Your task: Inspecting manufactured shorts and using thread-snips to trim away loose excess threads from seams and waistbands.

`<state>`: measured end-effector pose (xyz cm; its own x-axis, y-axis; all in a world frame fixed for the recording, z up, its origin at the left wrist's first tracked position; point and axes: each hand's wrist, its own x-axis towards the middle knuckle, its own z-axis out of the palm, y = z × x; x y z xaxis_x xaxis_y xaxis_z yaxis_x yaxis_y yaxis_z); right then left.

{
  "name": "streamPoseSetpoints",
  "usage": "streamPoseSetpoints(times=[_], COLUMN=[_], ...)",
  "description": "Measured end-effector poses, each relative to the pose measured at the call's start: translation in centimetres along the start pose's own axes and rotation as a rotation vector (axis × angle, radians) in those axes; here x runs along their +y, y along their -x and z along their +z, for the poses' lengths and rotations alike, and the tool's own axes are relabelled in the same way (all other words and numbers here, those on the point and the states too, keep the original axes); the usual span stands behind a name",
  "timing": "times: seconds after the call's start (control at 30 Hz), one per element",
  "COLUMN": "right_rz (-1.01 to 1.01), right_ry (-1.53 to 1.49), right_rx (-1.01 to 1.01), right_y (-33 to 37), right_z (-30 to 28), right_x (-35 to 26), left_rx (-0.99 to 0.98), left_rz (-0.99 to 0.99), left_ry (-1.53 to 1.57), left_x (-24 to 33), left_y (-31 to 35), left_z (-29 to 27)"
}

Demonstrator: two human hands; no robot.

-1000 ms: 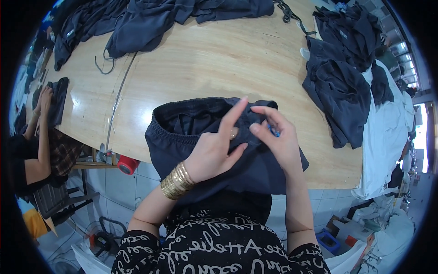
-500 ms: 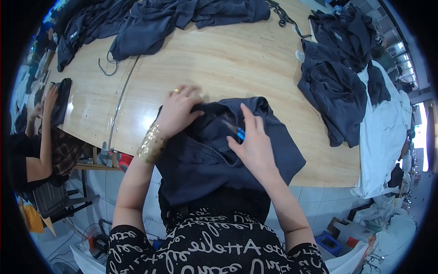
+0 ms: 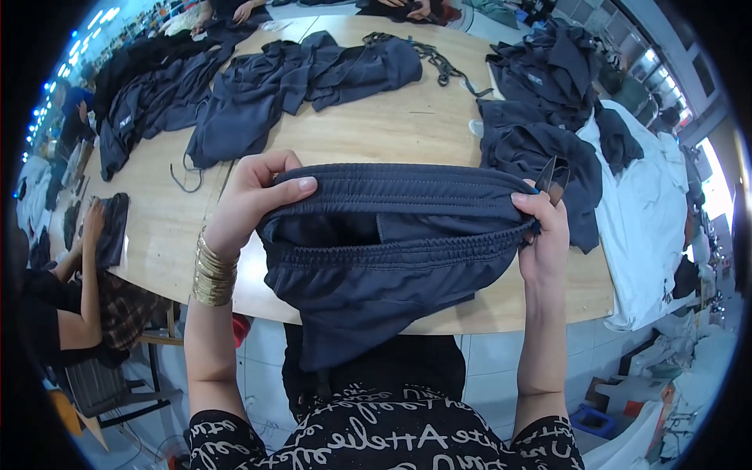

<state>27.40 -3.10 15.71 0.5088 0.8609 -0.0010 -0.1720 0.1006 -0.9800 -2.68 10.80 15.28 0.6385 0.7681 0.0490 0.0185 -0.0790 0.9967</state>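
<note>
A pair of dark grey elastic-waist pants (image 3: pixel 376 274) is stretched wide between my hands, its gathered waistband gaping so that the dark inside shows. My left hand (image 3: pixel 262 192) closes on the waistband's left end, thumb on top; a gold bangle circles that wrist. At the other end, my right hand (image 3: pixel 542 223) pinches the waistband. It also keeps a small pair of thread snips (image 3: pixel 553 177), whose pointed blades stick up past the fingers; a bit of blue shows by the grip. The lower part of the pants hangs over the table's near edge toward my lap.
More dark garments lie on the wooden table (image 3: pixel 439 129), in heaps at the far side (image 3: pixel 305 74) and right (image 3: pixel 540 133). White cloth (image 3: pixel 638 227) drapes over the right edge. A co-worker's arm (image 3: pixel 90 266) handles dark cloth at left; other people's hands show at the far edge.
Both hands have moved apart and taken hold of the waistband's ends, lifting and stretching it. The snips now point up beyond my right hand. The view has tilted up, showing more of the far side.
</note>
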Motion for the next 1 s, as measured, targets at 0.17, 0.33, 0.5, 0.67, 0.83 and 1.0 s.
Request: streamPoseSetpoints(times=[0.17, 0.33, 0.5, 0.67, 0.83, 1.0], right_rz=[-0.051, -0.118, -0.179, -0.127, -0.19, -0.191], right_ry=[0.043, 0.077, 0.203, 0.396, 0.63, 0.616], right_rx=[-0.043, -0.075, -0.035, -0.122, -0.296, -0.257], right_y=[1.0, 2.3, 2.3, 2.6, 1.6, 1.1], right_z=[-0.4, -0.6, -1.0, -1.1, -1.5, -1.4], right_x=[-1.9, -3.6, -3.3, -3.5, -2.5, -2.6], left_rx=[-0.017, -0.163, -0.23, -0.255, -0.3, -0.294], left_rz=[0.061, 0.07, 0.032, -0.019, -0.095, -0.118], left_ry=[-0.077, -0.053, -0.021, 0.046, 0.103, 0.13], left_x=[2.1, 3.8, 4.4, 4.1, 3.1, 2.6], left_y=[0.6, 1.1, 0.7, 0.5, -0.5, -1.1], left_z=[0.1, 1.5, 3.0, 3.6, 3.8, 3.2])
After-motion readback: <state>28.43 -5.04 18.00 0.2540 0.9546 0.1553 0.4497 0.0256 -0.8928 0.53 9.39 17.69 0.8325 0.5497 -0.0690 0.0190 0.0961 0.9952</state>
